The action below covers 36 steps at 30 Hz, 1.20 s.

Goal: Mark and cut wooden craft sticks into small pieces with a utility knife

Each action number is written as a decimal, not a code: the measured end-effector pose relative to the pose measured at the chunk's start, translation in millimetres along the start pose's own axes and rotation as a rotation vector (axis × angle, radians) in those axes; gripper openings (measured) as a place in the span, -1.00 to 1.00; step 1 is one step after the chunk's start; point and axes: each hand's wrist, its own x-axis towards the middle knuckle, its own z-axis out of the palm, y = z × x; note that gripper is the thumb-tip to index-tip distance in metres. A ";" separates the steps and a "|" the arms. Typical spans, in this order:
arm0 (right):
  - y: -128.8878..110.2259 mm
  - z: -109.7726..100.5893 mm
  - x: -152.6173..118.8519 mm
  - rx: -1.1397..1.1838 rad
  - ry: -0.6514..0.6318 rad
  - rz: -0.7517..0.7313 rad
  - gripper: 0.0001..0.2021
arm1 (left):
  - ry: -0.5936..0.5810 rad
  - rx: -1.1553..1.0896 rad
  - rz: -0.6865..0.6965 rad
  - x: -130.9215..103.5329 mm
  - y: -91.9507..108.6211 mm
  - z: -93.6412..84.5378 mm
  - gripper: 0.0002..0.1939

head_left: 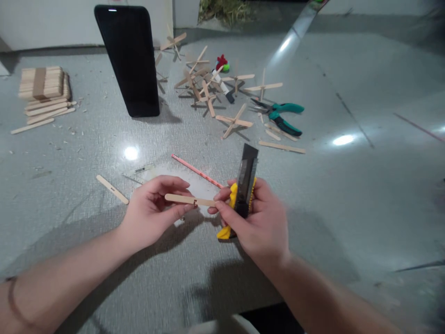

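A wooden popsicle stick (pixel 181 199) with a small notch near its middle lies level between my hands. My left hand (pixel 155 206) is closed on it, thumb below and fingers behind. With thumb and fingertips my right hand (pixel 259 220) pinches the stick's right end. That same hand also grips a yellow and black utility knife (pixel 246 181), its blade end pointing up and away from me. Left of my left hand, another popsicle stick (pixel 112 189) with a slot in it rests on the grey surface. A pink pencil (pixel 196 170) lies just beyond my hands.
A black phone (pixel 130 65) stands upright at the back. Left of it sits a banded stack of popsicle sticks (pixel 41 83), with loose ones in front. Several crossed-stick pieces (pixel 235 121) and green-handled pliers (pixel 280 116) are at the back. A clear ruler (pixel 144 169) lies beyond my left hand.
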 end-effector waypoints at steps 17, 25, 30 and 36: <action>0.3 6.6 -8.3 -0.072 0.065 -0.202 -0.76 | 0.002 0.073 0.021 -2.4 -4.4 2.3 -0.73; 2.7 -0.1 -8.4 -0.254 0.112 -0.302 -0.74 | -0.035 0.050 0.116 -3.2 -7.4 -0.7 -0.69; 5.9 -3.7 -10.1 -0.497 0.133 -0.392 -0.90 | -0.014 0.018 0.066 -5.3 -7.1 -1.6 -0.71; 4.0 -2.8 -9.6 -0.619 0.118 -0.524 -0.92 | -0.008 0.086 0.132 -6.8 -8.3 0.1 -0.70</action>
